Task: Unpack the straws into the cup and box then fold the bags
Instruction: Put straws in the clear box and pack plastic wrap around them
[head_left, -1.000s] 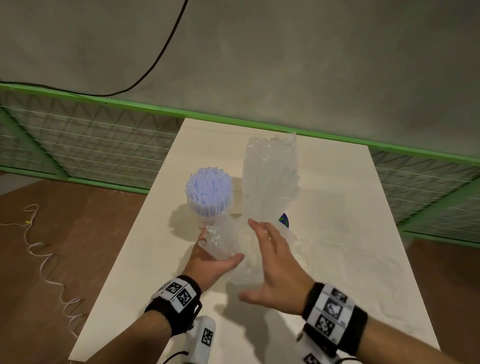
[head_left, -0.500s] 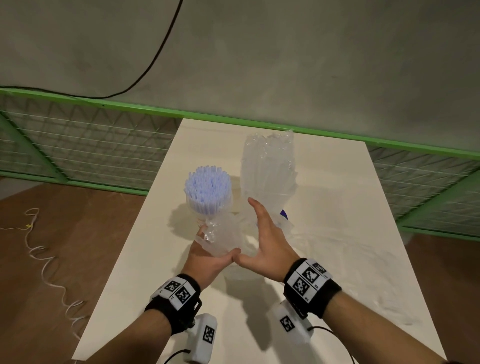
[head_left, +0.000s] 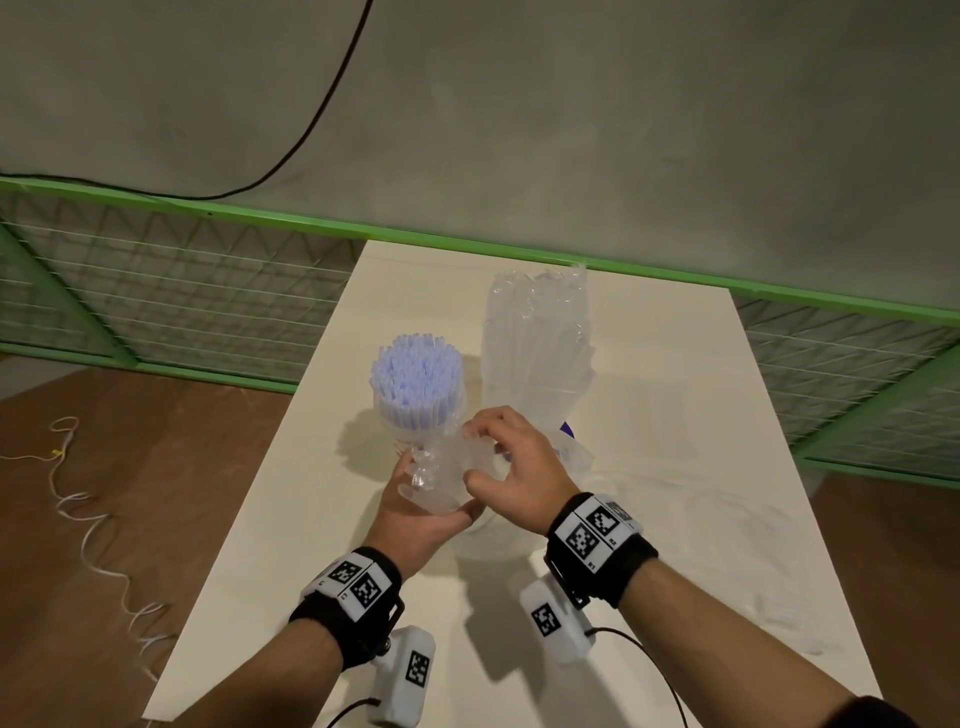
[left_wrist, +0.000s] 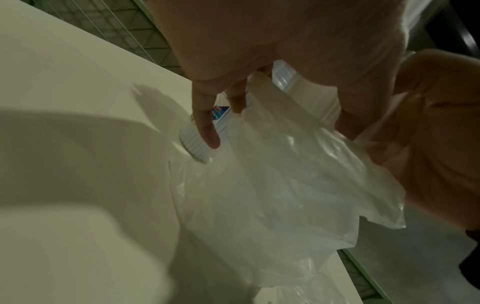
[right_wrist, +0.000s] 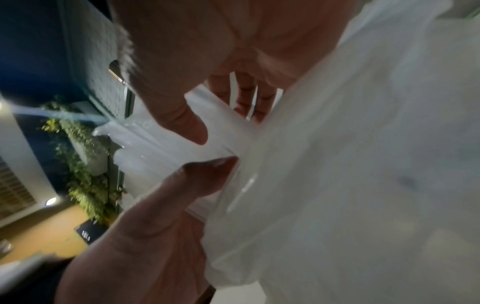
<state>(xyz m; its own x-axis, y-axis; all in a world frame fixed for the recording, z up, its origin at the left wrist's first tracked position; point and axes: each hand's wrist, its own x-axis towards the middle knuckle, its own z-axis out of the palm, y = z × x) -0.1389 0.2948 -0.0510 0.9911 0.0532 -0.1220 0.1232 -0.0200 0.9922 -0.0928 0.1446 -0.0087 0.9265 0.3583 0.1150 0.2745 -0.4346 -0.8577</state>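
Observation:
A ribbed clear cup (head_left: 415, 415), packed with upright pale blue straws (head_left: 415, 371), stands mid-table. Just in front of it my left hand (head_left: 439, 486) grips a crumpled clear plastic bag (head_left: 447, 480), thumb across its lower edge. My right hand (head_left: 470, 454) pinches the same bag from the right between thumb and fingers. In the right wrist view the thumb (right_wrist: 182, 123) presses the bunched bag (right_wrist: 161, 148). In the left wrist view my left forefinger (left_wrist: 206, 131) lies against the cup's base (left_wrist: 193, 149). A tall clear bag (head_left: 535, 353) stands upright behind my right hand; its contents are unclear.
The cream table (head_left: 649, 415) runs away from me, with a green mesh fence (head_left: 182, 291) beyond its far and side edges. Faint crinkled clear plastic (head_left: 691, 499) lies flat on the table's right half. A white cord (head_left: 88, 525) trails over the brown floor at left.
My right hand swung in from the right of the bag, curled its straight fingers and pinched the bag that my left hand holds. The left hand stayed in place.

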